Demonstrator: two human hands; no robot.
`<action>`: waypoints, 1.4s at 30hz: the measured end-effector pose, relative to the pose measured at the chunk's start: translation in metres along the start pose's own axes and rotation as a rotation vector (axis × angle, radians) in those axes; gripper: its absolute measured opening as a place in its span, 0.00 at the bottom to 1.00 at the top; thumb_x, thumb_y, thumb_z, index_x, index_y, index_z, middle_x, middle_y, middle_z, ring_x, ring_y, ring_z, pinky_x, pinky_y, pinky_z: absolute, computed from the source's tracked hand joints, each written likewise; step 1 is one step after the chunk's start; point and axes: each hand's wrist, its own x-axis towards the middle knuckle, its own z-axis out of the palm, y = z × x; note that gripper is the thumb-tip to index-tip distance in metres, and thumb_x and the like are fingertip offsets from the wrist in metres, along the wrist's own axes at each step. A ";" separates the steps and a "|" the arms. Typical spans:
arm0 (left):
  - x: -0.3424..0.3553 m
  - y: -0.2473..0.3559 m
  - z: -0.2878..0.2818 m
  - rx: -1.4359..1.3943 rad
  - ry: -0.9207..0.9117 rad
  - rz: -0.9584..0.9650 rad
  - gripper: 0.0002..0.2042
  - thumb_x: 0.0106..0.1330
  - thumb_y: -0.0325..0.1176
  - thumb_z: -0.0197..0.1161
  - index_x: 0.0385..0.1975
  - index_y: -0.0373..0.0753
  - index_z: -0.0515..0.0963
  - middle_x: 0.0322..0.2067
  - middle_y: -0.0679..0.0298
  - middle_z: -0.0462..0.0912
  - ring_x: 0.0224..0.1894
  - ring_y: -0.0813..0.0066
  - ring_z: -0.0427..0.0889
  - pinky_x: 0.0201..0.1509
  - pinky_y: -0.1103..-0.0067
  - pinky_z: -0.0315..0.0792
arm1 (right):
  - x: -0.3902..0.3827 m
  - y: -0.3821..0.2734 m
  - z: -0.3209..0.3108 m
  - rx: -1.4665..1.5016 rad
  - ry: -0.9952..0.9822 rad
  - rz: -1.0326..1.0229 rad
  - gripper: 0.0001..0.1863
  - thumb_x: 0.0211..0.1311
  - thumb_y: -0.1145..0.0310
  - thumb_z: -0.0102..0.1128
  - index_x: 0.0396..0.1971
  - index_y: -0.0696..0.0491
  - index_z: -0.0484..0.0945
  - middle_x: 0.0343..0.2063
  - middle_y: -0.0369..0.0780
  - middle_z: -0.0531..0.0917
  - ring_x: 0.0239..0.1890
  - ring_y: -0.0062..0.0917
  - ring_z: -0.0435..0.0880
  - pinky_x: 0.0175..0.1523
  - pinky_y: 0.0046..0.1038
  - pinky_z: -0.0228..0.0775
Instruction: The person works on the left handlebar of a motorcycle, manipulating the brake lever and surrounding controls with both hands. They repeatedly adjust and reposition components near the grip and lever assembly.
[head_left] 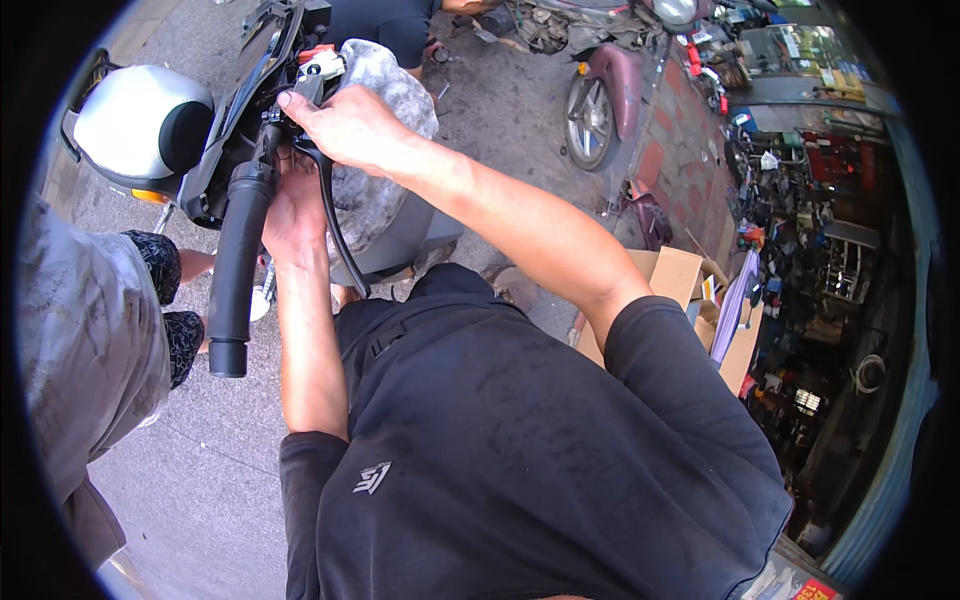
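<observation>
Work on the brake lever mount seems underway: right hand is clamped at eleven o'clock, left hand curled beneath; steady bracing is needed next.

Black rubber handlebar grip, long and cylindrical, angled down toward the lower left, its free end blunt and flat. Black brake lever beside it: thin, curved, running from the switch housing at the top down to the right of the grip. Housing is black with a red button and a pale part on its upper side. Lever and grip stand slightly apart.
</observation>
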 end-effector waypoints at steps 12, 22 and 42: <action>0.001 0.002 0.000 0.028 -0.029 0.011 0.19 0.63 0.42 0.64 0.47 0.34 0.80 0.47 0.57 0.84 0.54 0.70 0.75 0.56 0.73 0.61 | 0.008 0.011 0.008 0.011 0.023 -0.018 0.40 0.65 0.37 0.58 0.12 0.63 0.77 0.10 0.40 0.74 0.18 0.22 0.70 0.24 0.33 0.65; -0.007 0.000 0.013 0.029 -0.028 0.004 0.21 0.62 0.43 0.65 0.48 0.34 0.80 0.47 0.57 0.84 0.53 0.68 0.75 0.59 0.71 0.60 | 0.005 0.007 0.003 -0.040 0.033 -0.010 0.39 0.67 0.38 0.57 0.13 0.63 0.77 0.09 0.40 0.73 0.17 0.21 0.70 0.24 0.33 0.65; 0.005 -0.002 0.005 0.076 0.037 0.021 0.19 0.63 0.44 0.64 0.45 0.35 0.81 0.44 0.58 0.84 0.46 0.72 0.73 0.51 0.75 0.61 | 0.007 0.009 0.003 -0.020 0.022 0.010 0.39 0.66 0.38 0.57 0.16 0.64 0.79 0.11 0.43 0.76 0.18 0.24 0.75 0.25 0.34 0.67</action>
